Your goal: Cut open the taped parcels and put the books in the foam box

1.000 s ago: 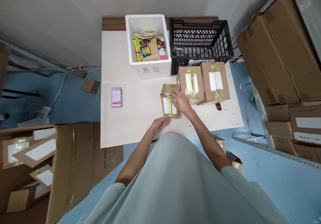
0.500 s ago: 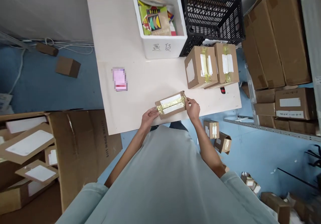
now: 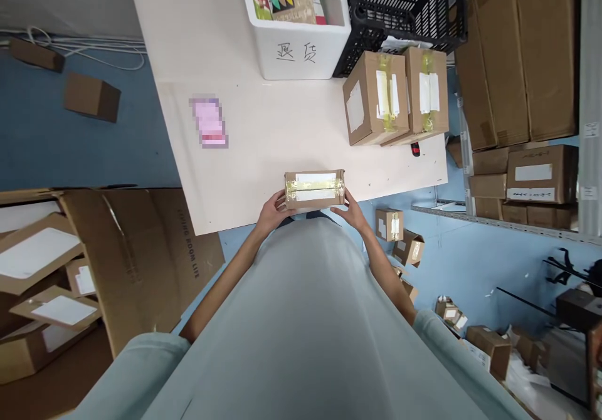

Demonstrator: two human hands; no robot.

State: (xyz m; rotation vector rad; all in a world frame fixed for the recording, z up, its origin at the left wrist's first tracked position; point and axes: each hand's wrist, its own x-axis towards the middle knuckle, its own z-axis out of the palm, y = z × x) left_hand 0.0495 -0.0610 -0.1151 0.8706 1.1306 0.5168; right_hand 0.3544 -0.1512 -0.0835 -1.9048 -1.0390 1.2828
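A small taped cardboard box (image 3: 314,189) with white labels lies crosswise at the near edge of the white table (image 3: 263,138). My left hand (image 3: 270,212) grips its left end and my right hand (image 3: 348,209) grips its right end, fingers curled round the box. Two similar taped boxes (image 3: 395,97) stand side by side at the table's right, apart from the one I hold.
A white foam bin (image 3: 301,44) with colourful packets and a black plastic crate (image 3: 409,6) sit at the far side. A pink item (image 3: 209,122) lies on the table's left. Large cartons (image 3: 117,263) stand left, shelves with boxes right, small boxes on the blue floor (image 3: 399,238).
The box was turned from lengthwise to crosswise and drawn toward me to the table's near edge; both hands now hold its ends. The camera tilted further down.
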